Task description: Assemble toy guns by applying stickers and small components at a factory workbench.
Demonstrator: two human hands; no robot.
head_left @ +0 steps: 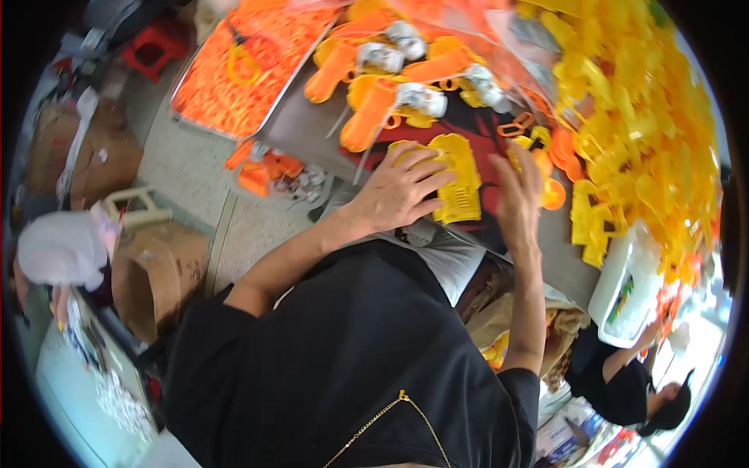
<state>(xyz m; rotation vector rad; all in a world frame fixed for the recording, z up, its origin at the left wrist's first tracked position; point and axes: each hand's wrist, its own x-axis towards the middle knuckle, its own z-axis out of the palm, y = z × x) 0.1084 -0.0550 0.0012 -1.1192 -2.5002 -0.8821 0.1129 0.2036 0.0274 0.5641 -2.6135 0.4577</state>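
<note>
My left hand lies over a yellow plastic shell half on the dark red-and-black mat, its fingers curled over the shell's left side and holding it. Ribs or slots show near the shell's lower edge. To the right, my right hand is raised beside small yellow and orange plastic parts. Its thumb and fingers look apart, slightly blurred, with no part plainly held. Beyond my hands lie several orange-and-yellow toy-like assemblies with white patterned cylinders.
A tray of small orange pieces stands far left with yellow-handled scissors on it. Yellow plastic parts are heaped at right, near a white bin. A cardboard box stands left; another person is at lower right.
</note>
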